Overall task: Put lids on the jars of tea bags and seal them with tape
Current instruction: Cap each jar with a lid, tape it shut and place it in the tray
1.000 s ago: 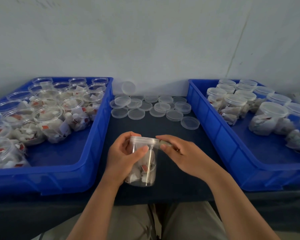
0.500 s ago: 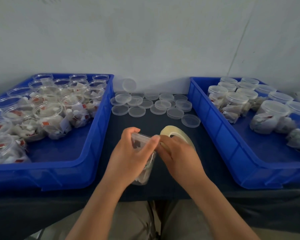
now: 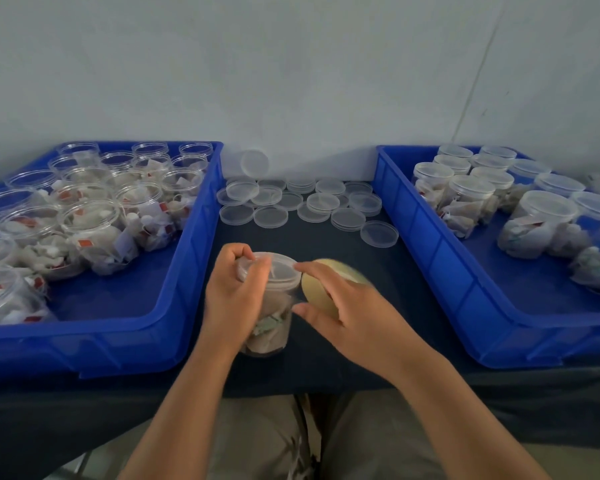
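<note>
A clear jar of tea bags (image 3: 274, 317) with its lid (image 3: 281, 268) on stands at the table's front middle. My left hand (image 3: 234, 292) grips the jar from the left, thumb and fingers over the lid's rim. My right hand (image 3: 347, 306) holds a yellowish roll of tape (image 3: 321, 287) against the jar's right side, index finger touching the lid's edge. The roll is blurred.
A blue bin (image 3: 187, 327) at the left holds several open jars of tea bags (image 3: 94, 230). A blue bin (image 3: 440, 271) at the right holds several lidded jars (image 3: 465, 199). Several loose clear lids (image 3: 291, 206) lie at the back of the dark table (image 3: 326, 237).
The jar has been turned back more upright from its tilt. My right hand has moved the tape roll down along the jar's right side, and my left hand has shifted over the lid.
</note>
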